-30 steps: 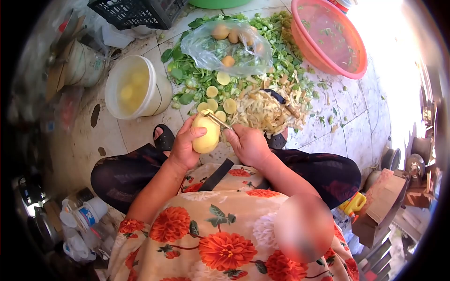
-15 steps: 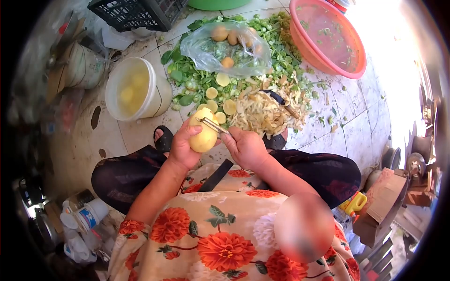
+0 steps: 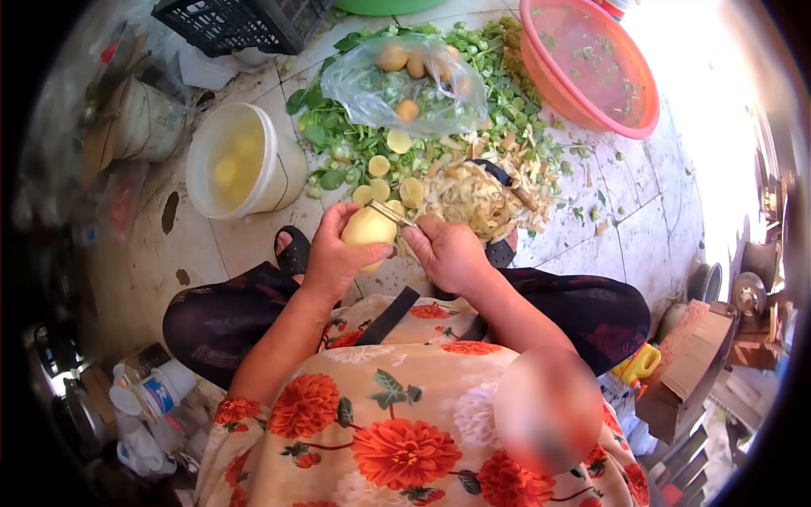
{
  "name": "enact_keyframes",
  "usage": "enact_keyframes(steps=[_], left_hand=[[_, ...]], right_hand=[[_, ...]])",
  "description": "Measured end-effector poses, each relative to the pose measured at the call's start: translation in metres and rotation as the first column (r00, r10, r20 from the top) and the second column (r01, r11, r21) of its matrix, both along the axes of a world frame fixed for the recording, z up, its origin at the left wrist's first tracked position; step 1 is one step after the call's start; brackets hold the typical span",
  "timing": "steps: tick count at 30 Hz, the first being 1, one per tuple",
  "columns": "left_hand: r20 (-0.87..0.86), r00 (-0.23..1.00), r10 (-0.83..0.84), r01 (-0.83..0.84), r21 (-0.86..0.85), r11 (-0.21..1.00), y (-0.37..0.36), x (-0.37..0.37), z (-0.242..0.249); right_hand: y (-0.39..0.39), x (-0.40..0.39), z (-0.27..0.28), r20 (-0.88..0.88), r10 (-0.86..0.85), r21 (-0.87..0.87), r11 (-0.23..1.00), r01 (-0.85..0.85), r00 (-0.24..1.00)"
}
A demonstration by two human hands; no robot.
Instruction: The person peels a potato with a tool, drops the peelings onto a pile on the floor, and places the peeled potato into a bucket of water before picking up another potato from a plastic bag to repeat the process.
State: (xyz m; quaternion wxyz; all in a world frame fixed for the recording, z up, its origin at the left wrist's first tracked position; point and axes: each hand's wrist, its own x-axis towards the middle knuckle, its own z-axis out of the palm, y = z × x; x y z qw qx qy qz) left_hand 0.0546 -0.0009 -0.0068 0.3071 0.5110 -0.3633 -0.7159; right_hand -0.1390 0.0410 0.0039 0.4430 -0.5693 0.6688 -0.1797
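My left hand (image 3: 338,250) is wrapped round a pale yellow potato (image 3: 369,230), its thumb across the near side. In my closed right hand (image 3: 448,251) is a metal peeler (image 3: 390,213), whose head lies against the potato's upper right. Just beyond both hands, potato slices (image 3: 411,191) rest on the floor beside a heap of peelings (image 3: 473,203). A knife (image 3: 515,184) with a dark part and a brownish end lies on that heap. The palm-side fingers of my right hand are hidden.
Left of the hands stands a white bucket (image 3: 269,182) with peeled potatoes in liquid. Farther off, a clear plastic bag (image 3: 443,110) with unpeeled potatoes lies on green trimmings (image 3: 498,80). A pink basin (image 3: 638,131) of cloudy water is at the upper right, a black crate (image 3: 245,21) at the upper left.
My left hand has turned the potato, and its thumb has shifted from the upper side to the near side. The peeler has moved slightly up and right across the potato.
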Motion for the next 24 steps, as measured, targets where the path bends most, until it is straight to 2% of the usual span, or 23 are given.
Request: enact_keyframes(steps=[2, 5, 6, 7, 8, 10, 11, 13, 14, 15, 16, 18, 21, 22, 23, 24], left_hand=[[0.194, 0.977, -0.087, 0.128, -0.21, 0.969, 0.001, 0.005, -0.011], [0.139, 0.986, -0.089, 0.109, -0.143, 0.984, 0.001, 0.004, -0.003], [0.14, 0.986, -0.093, 0.113, -0.142, 0.983, 0.003, 0.004, -0.001], [0.069, 0.988, -0.138, 0.146, -0.136, 0.98, 0.005, 0.005, 0.002], [-0.001, 0.982, -0.187, 0.185, -0.133, 0.974, 0.005, 0.005, 0.003], [0.001, 0.983, -0.183, 0.182, -0.125, 0.975, 0.003, 0.005, 0.003], [-0.008, 0.99, -0.144, 0.142, -0.12, 0.983, 0.002, 0.005, 0.001], [0.019, 0.993, -0.118, 0.119, -0.1, 0.988, 0.003, 0.006, -0.001], [0.095, 0.986, -0.135, 0.149, -0.154, 0.977, 0.002, 0.006, -0.005], [0.171, 0.974, -0.147, 0.181, -0.209, 0.961, 0.0, 0.006, -0.009], [0.17, 0.974, -0.148, 0.182, -0.21, 0.96, -0.001, 0.008, -0.012], [0.412, 0.9, -0.14, 0.285, -0.316, 0.905, -0.001, 0.012, -0.017], [0.392, 0.904, -0.169, 0.308, -0.326, 0.894, 0.003, 0.011, -0.011], [0.392, 0.903, -0.175, 0.314, -0.328, 0.891, 0.004, 0.008, -0.006], [0.3, 0.933, -0.199, 0.305, -0.366, 0.879, 0.005, 0.004, -0.001], [0.204, 0.954, -0.221, 0.287, -0.403, 0.869, 0.004, 0.002, 0.003]], right_hand=[[0.0, 0.002, 0.004, 0.005, 0.071, 0.01, 0.997, -0.071, 0.997], [-0.002, 0.002, 0.002, -0.039, 0.08, 0.028, 0.996, -0.079, 0.996], [-0.003, 0.002, -0.006, -0.104, 0.067, 0.075, 0.995, -0.059, 0.992], [-0.003, 0.001, -0.016, -0.17, 0.053, 0.119, 0.992, -0.033, 0.984], [-0.001, -0.002, -0.035, -0.167, 0.04, 0.116, 0.993, -0.021, 0.985], [0.002, -0.001, -0.064, -0.14, 0.019, 0.116, 0.993, -0.002, 0.99], [0.0, -0.002, -0.065, -0.142, 0.028, 0.113, 0.994, -0.012, 0.989], [-0.001, -0.005, -0.043, -0.079, -0.091, 0.11, 0.989, 0.099, 0.993], [0.001, -0.005, -0.032, -0.078, -0.098, 0.111, 0.988, 0.106, 0.992], [0.003, -0.003, -0.021, -0.004, -0.076, 0.066, 0.995, 0.076, 0.997], [0.004, -0.002, -0.013, 0.068, -0.045, 0.017, 0.999, 0.044, 0.997], [0.008, 0.004, -0.009, 0.04, -0.031, 0.031, 0.999, 0.03, 0.999], [0.007, 0.002, -0.014, -0.02, -0.011, 0.081, 0.997, 0.012, 1.0], [0.007, -0.001, -0.033, -0.115, 0.056, 0.148, 0.988, -0.039, 0.992], [0.007, -0.002, -0.048, -0.204, 0.12, 0.215, 0.974, -0.075, 0.972], [0.006, 0.0, -0.047, -0.216, 0.09, 0.21, 0.977, -0.043, 0.972]])
